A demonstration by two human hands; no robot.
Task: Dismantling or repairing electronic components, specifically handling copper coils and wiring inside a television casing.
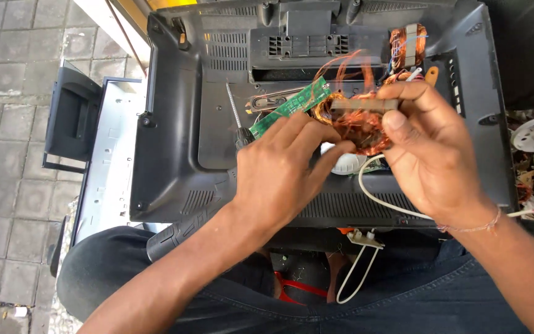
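Dark trousers [353,303] fill the bottom edge, knees apart, with red-handled pliers [298,287] and a loop of white cable [356,272] lying between them. Both forearms reach up over a black plastic back cover [174,124] of a screen set. Left hand [282,170]: fingers curled, tips pinching the near side of a tangled copper wire coil [356,127]. Right hand [431,151]: thumb and forefinger clamped on a flat grey bar across the coil's top. Coil is held just above the cover, near its middle. Green circuit board [292,108] and screwdriver [237,114] lie on the cover, left of the coil. Second copper winding [406,43] sits at upper right. Paved ground [13,93] at left.
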